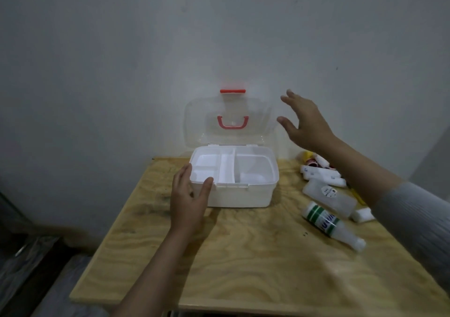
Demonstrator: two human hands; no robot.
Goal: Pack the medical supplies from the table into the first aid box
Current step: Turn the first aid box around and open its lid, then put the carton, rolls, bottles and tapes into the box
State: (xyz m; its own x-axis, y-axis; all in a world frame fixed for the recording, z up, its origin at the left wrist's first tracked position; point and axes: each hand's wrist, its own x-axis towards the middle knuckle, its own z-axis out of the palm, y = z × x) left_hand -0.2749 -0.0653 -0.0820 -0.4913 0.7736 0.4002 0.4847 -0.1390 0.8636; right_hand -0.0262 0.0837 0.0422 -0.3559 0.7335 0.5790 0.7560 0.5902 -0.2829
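A white first aid box [243,196] stands on the plywood table, its clear lid [229,119] with red handle upright against the wall. Its white divided tray holds nothing. My left hand [188,197] rests on the box's front left corner, thumb on the rim, fingers spread. Just right of the lid, my right hand [304,124] hovers in the air with fingers apart and holds nothing. The supplies lie to the right: a white bottle with green bands [328,223] on its side, a clear flat case [328,193], white packets [319,173] and a small white roll [362,215].
The plywood table [255,268] stands against a grey wall. Small red and yellow items [311,158] lie at the far right behind my right forearm. A dark floor and furniture lie to the left below the table edge.
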